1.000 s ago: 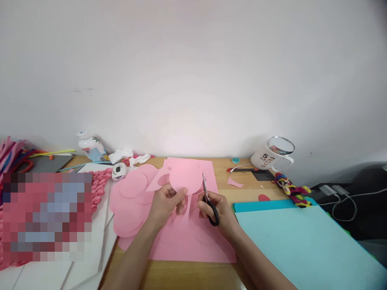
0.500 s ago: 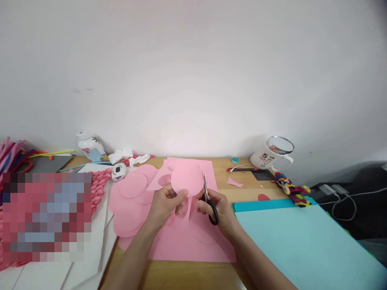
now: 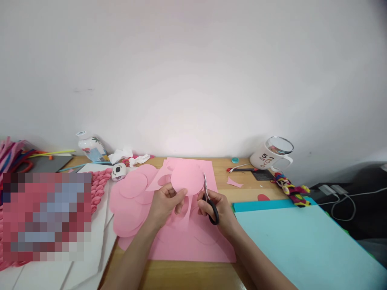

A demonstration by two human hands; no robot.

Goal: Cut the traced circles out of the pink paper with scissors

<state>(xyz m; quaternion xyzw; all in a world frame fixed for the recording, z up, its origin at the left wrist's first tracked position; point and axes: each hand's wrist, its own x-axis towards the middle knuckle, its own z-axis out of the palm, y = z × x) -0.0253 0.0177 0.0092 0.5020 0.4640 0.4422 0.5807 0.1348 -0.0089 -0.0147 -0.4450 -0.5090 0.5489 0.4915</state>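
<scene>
A pink paper circle (image 3: 187, 177) is pinched at its lower left edge between the thumb and fingers of my left hand (image 3: 169, 201). My right hand (image 3: 216, 205) is closed round the black handles of a pair of scissors (image 3: 214, 211), whose blades point up beside the circle's right edge and look almost together. A narrow pink offcut hangs below the circle, between my hands. Underneath lie pink paper sheets (image 3: 193, 251), the front one with faint curved lines. To the left, several cut pink circles (image 3: 133, 209) lie overlapping.
At the right are light blue paper sheets (image 3: 296, 241), a knitted doll (image 3: 292, 189) and a white mug (image 3: 269, 155). A pink scrap (image 3: 235, 182) lies behind my right hand. At the back left stand a white bottle (image 3: 90, 147) and crumpled tissue (image 3: 121, 155).
Almost nothing differs. My right hand and the scissors have shifted very slightly to the right; the paper circle stays in my left hand.
</scene>
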